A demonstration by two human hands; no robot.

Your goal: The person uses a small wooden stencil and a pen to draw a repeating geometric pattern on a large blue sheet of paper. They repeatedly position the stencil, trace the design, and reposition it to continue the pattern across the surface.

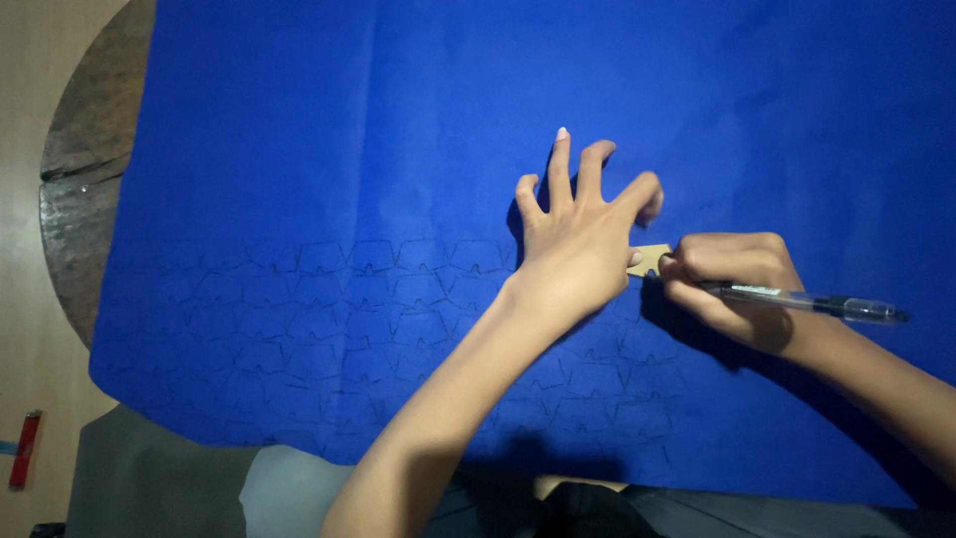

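Pressing flat with fingers spread, your left hand (578,244) held a small tan card (650,259) on the blue paper (299,149); your right hand (732,284) gripped a pen (807,300).

The left hand (578,234) lies flat, palm down, its fingers (561,164) spread wide and straight, thumb stretched out to the right. Its forearm runs up from the lower middle of the view, angled to the right. The right hand (732,284) is curled into a writing grip, knuckles up, fingertips just beside the left thumb. The right forearm comes in from the lower right corner.
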